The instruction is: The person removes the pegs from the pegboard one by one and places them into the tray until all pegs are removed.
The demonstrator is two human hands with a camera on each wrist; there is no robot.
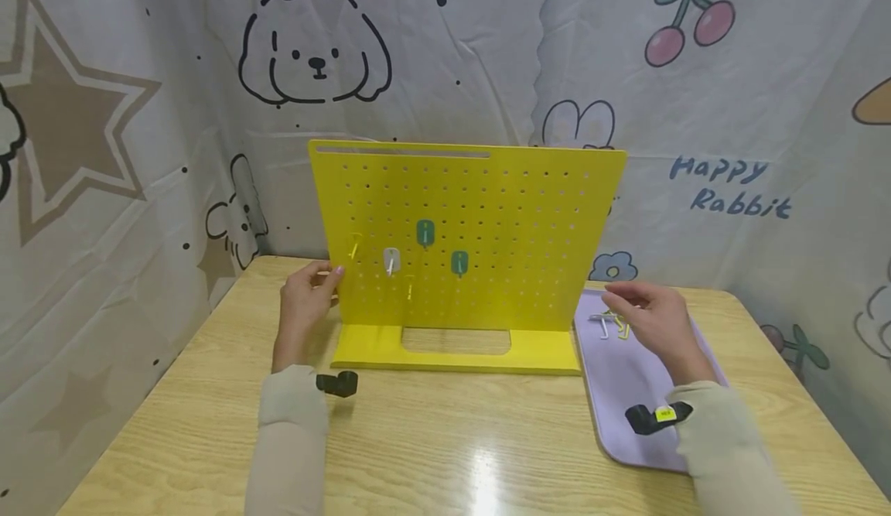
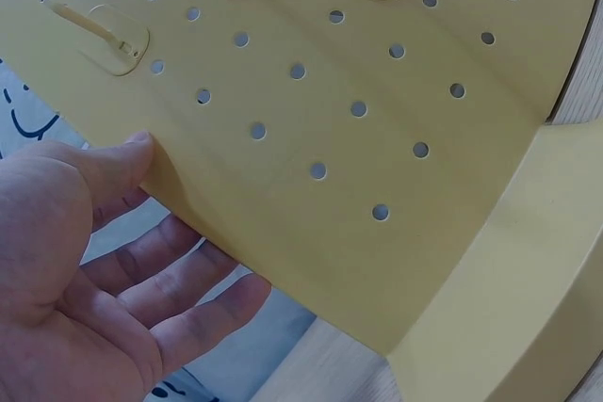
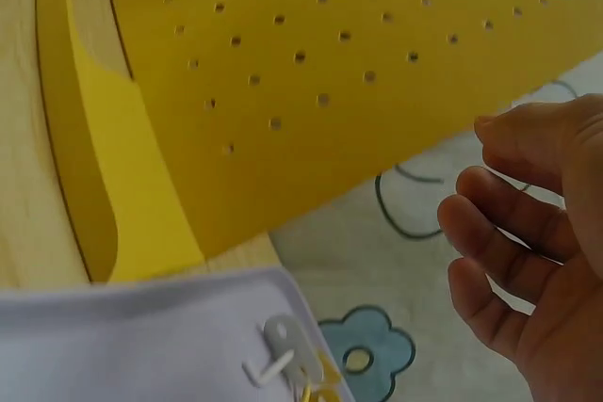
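Observation:
A yellow pegboard (image 1: 529, 245) stands upright on its base. My left hand (image 1: 305, 303) holds its left edge; in the left wrist view the thumb (image 2: 122, 159) lies at the front face, the fingers along and behind the edge. Hooks hang on the board: a white hook (image 1: 392, 261), two green hooks (image 1: 425, 233) and two yellow ones, one of them a yellow hook (image 2: 118, 40) near my left thumb. My right hand (image 1: 653, 322) hovers over the tray's far end, fingers loosely bent and nothing seen in them. Beneath it lie a white hook (image 3: 292, 350) and yellow hooks (image 1: 622, 327).
A lilac tray (image 1: 626, 400) sits right of the board, close against its base (image 1: 452, 363). The wooden table (image 1: 418, 439) extends in front. Printed curtains (image 1: 452, 52) hang behind and on both sides.

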